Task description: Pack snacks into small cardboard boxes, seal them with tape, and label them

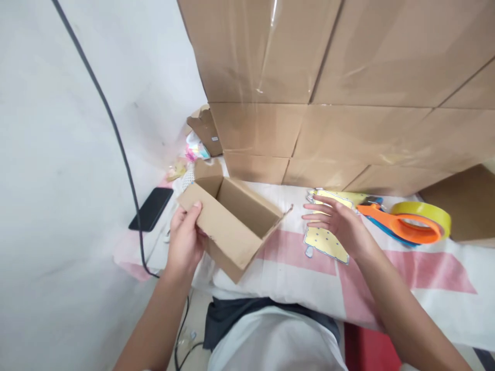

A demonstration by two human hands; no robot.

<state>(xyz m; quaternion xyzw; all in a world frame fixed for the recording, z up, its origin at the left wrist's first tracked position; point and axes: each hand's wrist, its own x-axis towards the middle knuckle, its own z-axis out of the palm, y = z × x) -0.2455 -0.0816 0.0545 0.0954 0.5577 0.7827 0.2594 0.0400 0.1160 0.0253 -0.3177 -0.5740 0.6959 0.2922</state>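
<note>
My left hand [184, 238] grips the near-left wall of a small open brown cardboard box [232, 226], which rests tilted on the cloth-covered surface [294, 278]. The box is empty inside. My right hand [340, 224] hovers flat, fingers spread, over a yellow dotted flat packet [323, 242] lying to the right of the box. The hand touches or nearly touches the packet; I cannot tell which.
A wall of stacked sealed cartons [328, 87] rises behind. An orange tape dispenser [402, 226] with a yellow tape roll [425, 212] lies at the right. A black phone [151, 208] and a black cable [116, 134] sit by the white wall at the left.
</note>
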